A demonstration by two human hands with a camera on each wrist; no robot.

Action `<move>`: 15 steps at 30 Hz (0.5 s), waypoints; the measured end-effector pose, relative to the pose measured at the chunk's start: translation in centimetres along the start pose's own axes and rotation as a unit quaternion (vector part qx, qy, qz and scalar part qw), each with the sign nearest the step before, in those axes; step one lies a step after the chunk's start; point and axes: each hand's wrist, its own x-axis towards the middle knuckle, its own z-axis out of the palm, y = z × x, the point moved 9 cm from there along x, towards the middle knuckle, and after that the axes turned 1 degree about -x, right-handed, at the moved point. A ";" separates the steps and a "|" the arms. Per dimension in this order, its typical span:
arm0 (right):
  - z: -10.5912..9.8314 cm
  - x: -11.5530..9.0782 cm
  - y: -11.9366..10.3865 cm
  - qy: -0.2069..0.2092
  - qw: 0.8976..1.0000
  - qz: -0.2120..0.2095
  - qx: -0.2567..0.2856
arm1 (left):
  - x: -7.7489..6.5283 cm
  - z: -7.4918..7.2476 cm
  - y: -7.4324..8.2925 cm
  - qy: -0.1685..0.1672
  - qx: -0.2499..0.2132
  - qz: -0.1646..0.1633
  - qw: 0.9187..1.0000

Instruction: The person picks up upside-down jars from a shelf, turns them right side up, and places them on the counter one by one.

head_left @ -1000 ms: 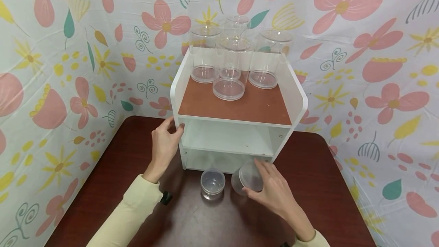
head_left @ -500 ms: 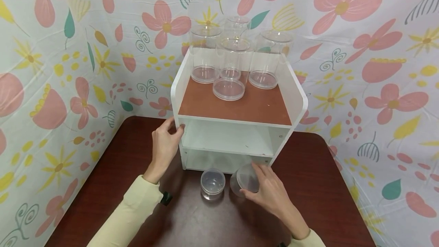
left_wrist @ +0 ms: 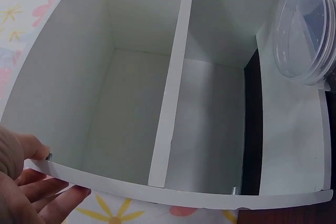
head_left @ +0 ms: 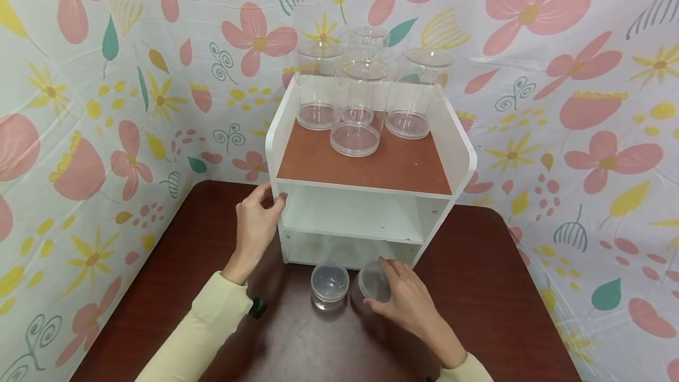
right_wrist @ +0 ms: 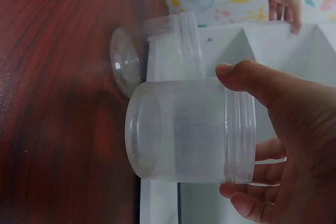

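Where right grip pinches, jar, ribbed end

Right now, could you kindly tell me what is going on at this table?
A person's left grip holds the side of a white shelf unit. The right grip has a clear jar by its top end, beside a second jar standing on the dark table in front of the unit. Whether the held one touches the table is hard to tell. Four tall clear jars stand on the unit's brown top.
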 end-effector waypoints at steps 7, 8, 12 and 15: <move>0.9 -0.1 -0.4 -0.001 1.000 -0.011 -0.003 | 0.0 0.0 0.0 0.000 0.001 0.001 1.000; 1.1 -0.2 -0.5 -0.001 1.000 -0.013 -0.003 | 0.0 0.0 0.0 0.001 0.001 0.001 1.000; 1.5 -0.3 -0.6 -0.004 1.000 -0.017 -0.006 | 0.0 0.0 0.1 0.000 -0.001 0.002 1.000; 1.8 -0.3 -0.6 -0.003 1.000 -0.017 -0.007 | -0.1 0.0 0.0 0.000 0.000 0.001 1.000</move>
